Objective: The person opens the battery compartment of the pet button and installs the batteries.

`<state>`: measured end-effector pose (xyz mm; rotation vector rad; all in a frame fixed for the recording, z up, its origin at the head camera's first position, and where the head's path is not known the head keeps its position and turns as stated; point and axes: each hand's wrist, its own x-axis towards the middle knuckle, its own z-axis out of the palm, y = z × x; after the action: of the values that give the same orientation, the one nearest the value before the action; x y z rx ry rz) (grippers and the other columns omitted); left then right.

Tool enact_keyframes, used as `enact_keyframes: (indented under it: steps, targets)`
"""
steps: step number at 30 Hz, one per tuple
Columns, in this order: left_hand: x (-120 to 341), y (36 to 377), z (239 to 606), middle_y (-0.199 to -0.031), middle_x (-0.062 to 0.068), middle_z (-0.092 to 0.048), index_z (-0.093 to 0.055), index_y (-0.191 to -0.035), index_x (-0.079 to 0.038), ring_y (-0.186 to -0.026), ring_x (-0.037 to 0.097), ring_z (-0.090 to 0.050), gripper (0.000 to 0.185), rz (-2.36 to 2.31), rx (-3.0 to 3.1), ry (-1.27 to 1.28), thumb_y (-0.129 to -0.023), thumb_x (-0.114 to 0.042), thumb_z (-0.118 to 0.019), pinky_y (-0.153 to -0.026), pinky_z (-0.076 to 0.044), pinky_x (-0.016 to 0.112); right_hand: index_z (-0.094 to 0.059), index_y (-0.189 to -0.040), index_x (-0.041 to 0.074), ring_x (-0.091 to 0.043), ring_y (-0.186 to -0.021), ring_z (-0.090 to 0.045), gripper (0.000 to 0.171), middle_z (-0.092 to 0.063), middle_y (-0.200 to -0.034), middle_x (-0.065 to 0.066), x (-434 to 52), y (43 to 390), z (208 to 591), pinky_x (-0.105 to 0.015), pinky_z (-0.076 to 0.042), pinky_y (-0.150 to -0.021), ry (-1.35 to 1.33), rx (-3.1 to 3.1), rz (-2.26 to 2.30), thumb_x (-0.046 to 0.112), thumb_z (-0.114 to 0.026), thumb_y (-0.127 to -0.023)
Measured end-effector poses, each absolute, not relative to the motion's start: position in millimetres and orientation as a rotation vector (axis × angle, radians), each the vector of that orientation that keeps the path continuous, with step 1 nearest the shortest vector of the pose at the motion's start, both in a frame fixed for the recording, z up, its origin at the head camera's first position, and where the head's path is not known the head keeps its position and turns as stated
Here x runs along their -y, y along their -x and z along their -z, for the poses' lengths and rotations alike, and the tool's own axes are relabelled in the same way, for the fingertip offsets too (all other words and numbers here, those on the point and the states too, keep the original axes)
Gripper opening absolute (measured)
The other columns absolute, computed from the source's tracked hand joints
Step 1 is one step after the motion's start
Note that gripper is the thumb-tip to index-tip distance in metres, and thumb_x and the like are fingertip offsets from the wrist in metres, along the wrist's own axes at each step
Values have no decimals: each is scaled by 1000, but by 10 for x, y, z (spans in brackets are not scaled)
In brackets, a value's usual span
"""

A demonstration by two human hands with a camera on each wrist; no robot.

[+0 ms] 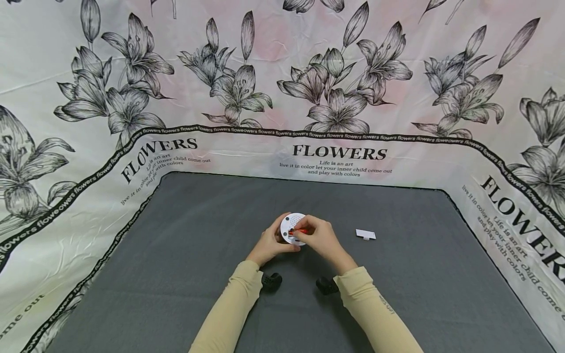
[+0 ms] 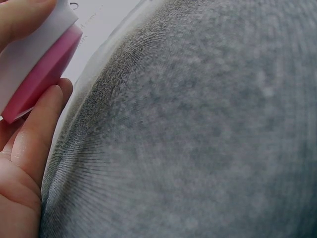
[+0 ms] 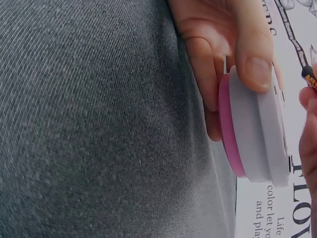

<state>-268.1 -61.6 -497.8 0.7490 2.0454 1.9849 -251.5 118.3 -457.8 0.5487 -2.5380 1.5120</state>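
Observation:
My left hand (image 1: 270, 244) grips a round device (image 1: 288, 222) by its edge, with its white, dotted back facing up. In the right wrist view the left thumb presses on the white casing (image 3: 250, 129), and the fingers lie against its pink side (image 3: 229, 124). An open slot near the rim shows red and black parts, too small to make out. Over this slot my right hand (image 1: 324, 239) pinches a small red-and-black piece (image 1: 302, 231) that looks like a battery. Its dark end (image 3: 309, 74) shows in the right wrist view.
A small white rectangular cover (image 1: 365, 234) with a tab lies on the grey cloth (image 1: 198, 230) to the right of my hands. Black wrist-worn devices (image 1: 271, 282) sit by both cuffs. A flower-printed curtain (image 1: 247, 152) stands around the back and sides.

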Motion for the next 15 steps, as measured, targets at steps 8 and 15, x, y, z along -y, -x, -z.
enact_keyframes:
  steps: [8, 15]
  targets:
    - [616, 2688, 4989, -130, 10, -50, -26, -146, -18, -104, 20, -58, 90, -1995, -2019, -763, -74, -4, -78, -83, -48, 32, -68, -107, 7, -14, -78, -56, 25, -64, -93, -1, -1186, 2536, 4561, -30, -48, -66, -709, 2575, -1270, 5, -70, -82]
    - [617, 2688, 4986, -130, 11, -50, -26, -146, -17, -105, 20, -58, 90, -1978, -2037, -781, -74, -3, -78, -84, -48, 33, -72, -100, 10, -16, -85, -51, 18, -64, -95, 0, -1165, 2538, 4566, -35, -47, -71, -821, 2560, -1061, 6, -71, -82]
